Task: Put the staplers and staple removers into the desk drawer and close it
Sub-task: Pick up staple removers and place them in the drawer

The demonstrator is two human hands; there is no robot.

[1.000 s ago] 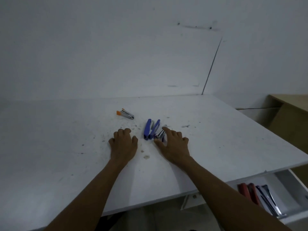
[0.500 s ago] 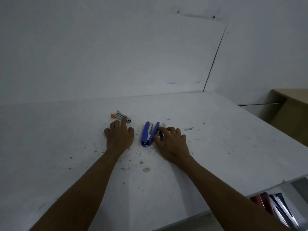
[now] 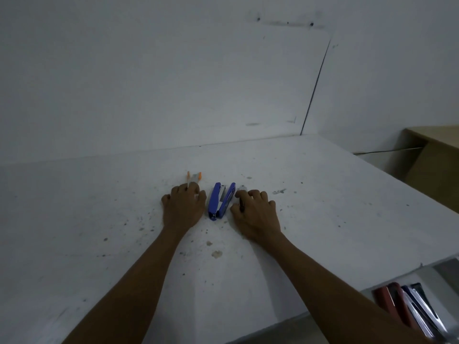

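Both of the person's hands are lying palm-down on the white, speckled bench [image 3: 323, 219], one at each side of a blue stapler [image 3: 221, 204]. The stapler is resting hinged open in a V, its two arms spreading away from the person and its hinge end pointing toward them, just apart from either hand.

The left hand [image 3: 183, 209] is curling its fingers over an orange-tipped staple remover [image 3: 194, 178]; only the two orange tips and a bit of pale metal are poking out beyond the knuckles, and the rest is hiding under the hand. Whether the fingers are actually gripping it or merely lying on it cannot be told.

The right hand [image 3: 255, 214] is closing loosely over a small dark metal object [image 3: 241, 204], of which only a sliver is showing between thumb and forefinger, too little to name it or to judge the grip.

At the lower right, below the bench edge, an open drawer [image 3: 447, 276] is showing red staplers [image 3: 391, 305] and dark, silver-edged staplers [image 3: 422, 311] lying side by side. The picture's border and the right forearm are cutting them off, and the dim light is blurring their details.
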